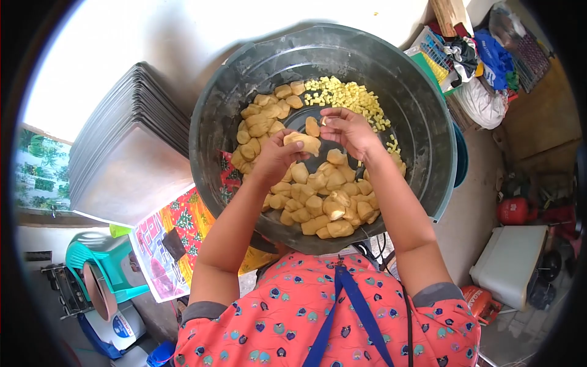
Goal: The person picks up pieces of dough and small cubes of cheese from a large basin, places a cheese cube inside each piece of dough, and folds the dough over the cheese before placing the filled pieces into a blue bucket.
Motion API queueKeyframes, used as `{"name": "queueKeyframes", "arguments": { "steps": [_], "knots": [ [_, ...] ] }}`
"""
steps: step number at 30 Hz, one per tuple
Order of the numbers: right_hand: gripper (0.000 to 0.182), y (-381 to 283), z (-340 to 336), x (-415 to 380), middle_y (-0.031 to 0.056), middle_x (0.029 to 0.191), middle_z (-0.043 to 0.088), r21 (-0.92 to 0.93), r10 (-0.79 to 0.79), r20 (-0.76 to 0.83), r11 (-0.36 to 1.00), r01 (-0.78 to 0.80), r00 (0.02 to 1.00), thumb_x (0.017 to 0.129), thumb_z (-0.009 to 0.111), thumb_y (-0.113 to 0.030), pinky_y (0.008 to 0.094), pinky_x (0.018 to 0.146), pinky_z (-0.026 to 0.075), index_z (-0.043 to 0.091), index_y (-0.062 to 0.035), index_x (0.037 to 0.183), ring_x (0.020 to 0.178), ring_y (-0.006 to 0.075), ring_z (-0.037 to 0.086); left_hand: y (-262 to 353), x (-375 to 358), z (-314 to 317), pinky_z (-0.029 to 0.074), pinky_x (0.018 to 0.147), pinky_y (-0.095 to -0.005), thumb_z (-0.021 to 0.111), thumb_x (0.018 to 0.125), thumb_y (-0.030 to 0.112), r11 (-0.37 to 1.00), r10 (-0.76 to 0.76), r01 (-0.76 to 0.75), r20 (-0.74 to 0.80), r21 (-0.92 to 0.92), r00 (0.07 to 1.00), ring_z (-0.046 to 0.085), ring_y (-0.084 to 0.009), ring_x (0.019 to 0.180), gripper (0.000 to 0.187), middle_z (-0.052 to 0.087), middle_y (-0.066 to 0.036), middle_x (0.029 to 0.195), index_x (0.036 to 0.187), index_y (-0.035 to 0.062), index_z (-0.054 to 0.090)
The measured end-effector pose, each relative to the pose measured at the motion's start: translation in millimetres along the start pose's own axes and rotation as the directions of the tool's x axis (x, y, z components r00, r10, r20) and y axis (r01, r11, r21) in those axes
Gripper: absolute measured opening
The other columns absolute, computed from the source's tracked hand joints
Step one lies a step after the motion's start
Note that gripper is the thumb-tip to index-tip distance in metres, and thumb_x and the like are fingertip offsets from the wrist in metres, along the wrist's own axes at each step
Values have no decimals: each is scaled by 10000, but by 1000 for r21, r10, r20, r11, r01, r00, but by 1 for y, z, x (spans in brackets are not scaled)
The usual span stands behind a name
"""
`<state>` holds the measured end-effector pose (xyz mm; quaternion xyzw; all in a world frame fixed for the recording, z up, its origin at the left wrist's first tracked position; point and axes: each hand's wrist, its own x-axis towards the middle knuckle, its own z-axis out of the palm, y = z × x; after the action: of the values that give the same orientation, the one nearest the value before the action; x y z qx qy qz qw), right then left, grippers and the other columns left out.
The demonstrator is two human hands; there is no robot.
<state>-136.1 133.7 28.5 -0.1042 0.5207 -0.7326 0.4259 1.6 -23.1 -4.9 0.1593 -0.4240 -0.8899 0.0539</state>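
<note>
A flattened piece of tan dough (302, 143) lies in my left hand (278, 158), its fingers closed round the edge. My right hand (348, 129) is just right of it, fingertips pinched on a small pale yellow cube (324, 121). Both hands are over a large dark round tub (211, 131). Inside it, many tan dough lumps (315, 205) lie along the left and near side. Small yellow cubes (345, 98) are heaped at the far right of the tub floor. One dough lump (312, 126) shows between my hands.
Stacked dark trays (128, 147) lean at the left of the tub. A teal plastic chair (101, 257) stands at the lower left. Baskets and bags (480, 101) are piled at the upper right, and a pale box (509, 263) sits at the lower right.
</note>
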Motion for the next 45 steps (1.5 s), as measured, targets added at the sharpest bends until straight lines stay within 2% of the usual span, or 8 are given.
{"name": "queueKeyframes", "arguments": {
  "steps": [8,17,23,31,34,37,40,45],
  "knots": [
    [248,6,21,-35,19,926,620,-76,93,13,993,-92,996,849,626,-101,254,726,491,581,-47,1087,803,108,609,-22,2,-2,466,551,-217,591,815,8,981,131,-109,-137,159,982,578,-86,658,207,607,-34,840,1006,25,510],
    [255,40,29,-30,19,889,626,-337,-75,38,938,84,996,821,669,-102,230,685,473,599,-25,1055,795,76,577,-24,-3,4,473,584,-210,598,834,72,905,283,-209,-158,371,946,597,-92,699,189,630,-53,892,1003,-10,578],
    [242,40,23,-25,56,859,643,-556,-118,-6,826,94,993,808,688,-121,248,709,491,608,-1,1003,792,111,600,-13,-12,4,535,684,-243,527,911,199,973,-56,92,-170,212,984,617,-127,781,267,635,-79,908,1014,-32,613],
    [368,38,25,-33,76,837,640,-771,-162,-37,632,75,986,753,756,-203,268,673,499,594,-23,1030,748,133,612,-18,-10,1,549,730,-255,491,942,220,950,-125,131,-40,283,991,617,-123,832,291,625,-70,967,1074,-25,576],
    [415,45,22,-33,74,839,631,-883,-442,-10,425,200,897,730,775,-231,267,631,494,588,-26,1040,698,143,610,-17,-10,-1,551,738,-260,500,937,213,951,-110,100,17,291,994,620,-136,857,293,626,-74,989,1100,-19,573],
    [433,40,12,-30,82,864,609,-444,126,-16,888,-120,992,719,777,-254,283,657,488,591,-30,1040,734,155,607,-15,-11,-6,546,734,-255,541,918,198,929,-94,57,84,365,992,625,-138,852,290,630,-71,993,1102,-22,576],
    [414,32,16,-37,109,906,601,-563,146,-72,811,-161,987,726,761,-247,302,684,488,592,-35,1038,773,190,607,-14,-10,-8,538,728,-247,587,893,181,917,-102,52,107,396,989,630,-135,829,287,633,-66,982,1088,-30,581],
    [324,48,30,-44,136,948,562,-872,-368,-11,459,171,930,754,691,-146,339,713,497,587,-40,1042,811,289,595,-16,-12,-2,538,744,-258,598,885,162,910,-102,76,43,406,994,635,-139,812,251,631,-68,962,1035,-39,592]
  ]
}}
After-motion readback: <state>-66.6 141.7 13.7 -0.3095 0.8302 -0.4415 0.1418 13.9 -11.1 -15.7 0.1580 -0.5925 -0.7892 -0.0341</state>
